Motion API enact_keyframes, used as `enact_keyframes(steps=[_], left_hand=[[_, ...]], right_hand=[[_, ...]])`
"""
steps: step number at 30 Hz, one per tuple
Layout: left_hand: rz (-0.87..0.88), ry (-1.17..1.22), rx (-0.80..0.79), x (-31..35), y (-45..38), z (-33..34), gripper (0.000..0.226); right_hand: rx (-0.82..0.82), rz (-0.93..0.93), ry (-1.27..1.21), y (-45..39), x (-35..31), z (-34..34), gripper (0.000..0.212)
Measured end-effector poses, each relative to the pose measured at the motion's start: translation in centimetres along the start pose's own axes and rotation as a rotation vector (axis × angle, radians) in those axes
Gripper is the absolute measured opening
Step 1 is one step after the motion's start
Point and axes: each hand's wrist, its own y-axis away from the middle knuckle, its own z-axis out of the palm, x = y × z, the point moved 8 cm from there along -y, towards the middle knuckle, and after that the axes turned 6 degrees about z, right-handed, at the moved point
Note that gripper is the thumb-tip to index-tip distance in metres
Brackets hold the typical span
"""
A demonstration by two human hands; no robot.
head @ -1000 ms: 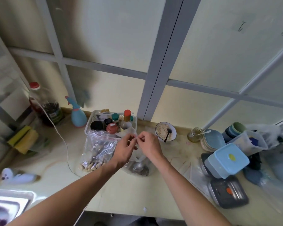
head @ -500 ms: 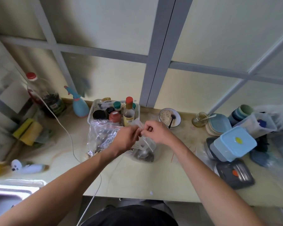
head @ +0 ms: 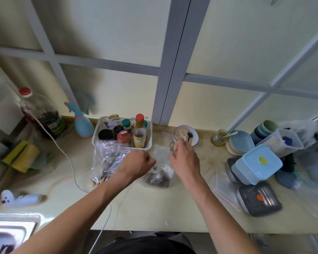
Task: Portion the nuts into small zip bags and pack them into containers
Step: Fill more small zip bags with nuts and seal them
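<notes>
A small clear zip bag [head: 161, 155] stands on the counter [head: 154, 208] in front of me, with dark nuts [head: 157, 179] in its bottom. My left hand [head: 139, 165] is curled and pinches the left end of the bag's top edge. My right hand [head: 185, 158] pinches the right end of that edge, just in front of a bowl. A large zip bag of mixed nuts [head: 106, 162] leans against a white basket to the left. A light blue lidded container [head: 258, 164] and a grey container with an orange spot [head: 258, 199] sit at the right.
The white basket [head: 149, 145] of bottles and jars stands behind the bags. A bowl of crumbs with a spoon [head: 185, 134] is at the back. Spare flat zip bags [head: 225, 188] lie right of my right arm. A white cable [head: 70, 162] crosses the counter; a sink [head: 11, 230] is bottom left.
My hands were together at the middle of the small bag's top edge. They have since moved apart to its two ends, the right hand ending near the bowl.
</notes>
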Motion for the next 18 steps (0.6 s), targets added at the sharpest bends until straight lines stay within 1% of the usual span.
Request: enact_keyframes(steps=[2,3,4,5,6,8,10,13,14,16,17,18], left_hand=[[-0.055,0.040,0.038,0.3,0.0,-1.0,0.046],[-0.045,0.047,0.050,0.7,0.0,-1.4,0.047],[-0.023,0.049,0.043,1.0,0.0,-1.7,0.046],[0.002,0.055,0.026,1.5,0.1,-1.9,0.044],[0.009,0.075,0.010,1.7,0.2,-2.1,0.043],[-0.036,0.134,0.003,1.4,0.3,-2.4,0.046],[-0.093,0.176,0.015,0.8,0.7,-2.4,0.041],[-0.120,0.142,0.027,0.3,1.6,-2.0,0.040],[-0.125,0.114,0.017,0.1,2.0,-1.6,0.040],[-0.134,0.007,-0.034,-0.1,2.7,-0.6,0.037],[-0.135,-0.050,-0.059,-0.1,3.1,0.0,0.035],[-0.123,-0.097,-0.066,0.1,3.3,0.4,0.032]], right_hand=[[0.155,-0.225,-0.109,2.1,-3.3,-1.8,0.015],[0.182,-0.346,-0.187,3.4,-5.0,-2.5,0.012],[0.167,-0.439,-0.250,4.7,-6.3,-2.7,0.010],[0.137,-0.484,-0.286,5.6,-7.0,-2.6,0.013],[0.107,-0.478,-0.312,5.9,-7.1,-2.2,0.018],[0.034,-0.351,-0.348,5.3,-5.8,-0.9,0.021],[-0.124,-0.220,-0.338,4.7,-4.4,1.0,0.018],[-0.340,-0.139,-0.171,5.0,-3.7,3.7,0.028],[-0.393,-0.082,-0.078,5.2,-3.0,4.7,0.026],[-0.434,0.055,0.077,5.3,-1.7,5.9,0.022],[-0.427,0.116,0.118,5.1,-1.1,6.1,0.022],[-0.392,0.152,0.104,4.8,-0.9,5.9,0.022]])
